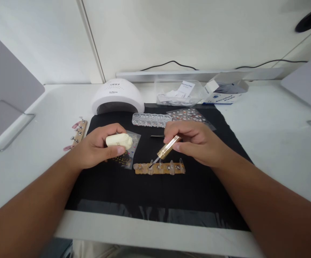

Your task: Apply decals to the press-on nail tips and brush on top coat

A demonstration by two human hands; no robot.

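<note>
My left hand (101, 145) is wrapped round a cream-coloured bottle (119, 141), held tilted on its side above sticker sheets (127, 157). Between the thumb and fingers of my right hand (191, 140) is a gold brush cap (168, 147), its thin brush pointing down and left. The brush tip is at one of the clear nail tips (151, 168) on a tan strip (146, 171); whether it touches is hard to tell. Several clear tips stand along this strip on the black mat (158, 193). Dark tweezers (157, 136) lie just left of my right fingers.
A white lamp (117, 94) stands at the back left. Behind the hands are a clear compartment case (151, 120), a sheet of heart stickers (189, 115), a clear bin of packets (178, 98) and an open pad box (225, 94). Another tan strip (80, 133) with pink tips lies left.
</note>
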